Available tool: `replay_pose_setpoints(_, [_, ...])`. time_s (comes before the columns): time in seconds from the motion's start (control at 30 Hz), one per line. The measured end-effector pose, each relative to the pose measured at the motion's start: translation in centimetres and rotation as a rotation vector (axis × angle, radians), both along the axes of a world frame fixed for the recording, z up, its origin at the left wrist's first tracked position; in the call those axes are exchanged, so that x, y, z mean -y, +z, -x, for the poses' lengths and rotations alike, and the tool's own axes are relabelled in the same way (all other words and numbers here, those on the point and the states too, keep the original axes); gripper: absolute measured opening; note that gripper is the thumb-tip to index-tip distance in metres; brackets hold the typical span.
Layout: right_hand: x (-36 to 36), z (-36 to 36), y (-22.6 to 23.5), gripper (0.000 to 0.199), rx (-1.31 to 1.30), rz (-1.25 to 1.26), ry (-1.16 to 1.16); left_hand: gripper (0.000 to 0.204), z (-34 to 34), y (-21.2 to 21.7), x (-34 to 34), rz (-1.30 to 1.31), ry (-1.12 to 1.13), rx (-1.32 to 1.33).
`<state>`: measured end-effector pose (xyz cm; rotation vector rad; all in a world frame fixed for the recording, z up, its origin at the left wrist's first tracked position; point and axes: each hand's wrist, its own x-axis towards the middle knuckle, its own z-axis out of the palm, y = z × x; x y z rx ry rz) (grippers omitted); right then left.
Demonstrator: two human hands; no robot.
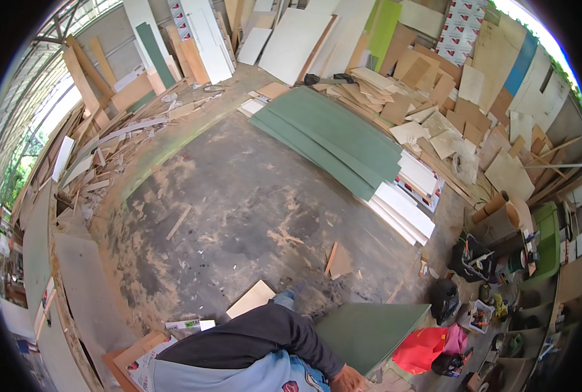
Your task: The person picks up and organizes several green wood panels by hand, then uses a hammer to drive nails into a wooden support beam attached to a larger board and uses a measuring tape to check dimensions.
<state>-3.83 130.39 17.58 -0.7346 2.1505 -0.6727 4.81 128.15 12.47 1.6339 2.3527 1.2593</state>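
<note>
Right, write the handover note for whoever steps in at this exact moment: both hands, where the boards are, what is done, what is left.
Right hand: resting on the near edge of the green board at the bottom of the view; whether it grips the board cannot be told.
Left hand: out of view; only the dark-sleeved arm shows.
Boards: a stack of green sheets lies across the floor, white panels at its right end. A small pale offcut lies beside the arm.
Done: nothing can be confirmed from this view.
Left: the green board is flat and not lifted; red bag sits beside it.
</note>
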Motion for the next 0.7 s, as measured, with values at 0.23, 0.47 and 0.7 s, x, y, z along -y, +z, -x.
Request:
replay_pose_setpoints(0.23, [-2.8, -1.3, 1.7, 0.024, 0.034, 0.040, -0.106, 0.017, -1.1, 3.2, 3.2, -0.052, -0.029, -0.093])
replay_pose_setpoints(0.47, [-5.5, -2.9, 4.3, 0.023, 0.066, 0.079, -0.231, 0.019, 0.5, 16.1, 7.9, -0.232, -0.009, -0.359])
replay_pose_setpoints(0.7, [-3.6, -3.1, 6.6, 0.023, 0.088, 0.142, -0.203, 0.022, 1.0, 16.0, 9.2, -0.189, 0.173, -0.282])
